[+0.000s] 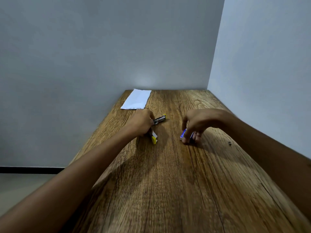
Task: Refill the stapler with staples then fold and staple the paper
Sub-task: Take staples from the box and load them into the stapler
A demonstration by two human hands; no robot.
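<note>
Stapler [159, 119] opened under clenched left hand [141, 122], right hand [198, 123] grasping staple box [183, 134], paper [137, 100] beyond.

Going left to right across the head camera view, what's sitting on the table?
paper → left hand on the opened stapler → right hand over the blue staple box → small dark bits, too small to identify, near the table's right edge.

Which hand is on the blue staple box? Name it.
The right hand: its fingers pinch the small blue staple box on the table. The left hand instead holds the opened yellow stapler.
</note>
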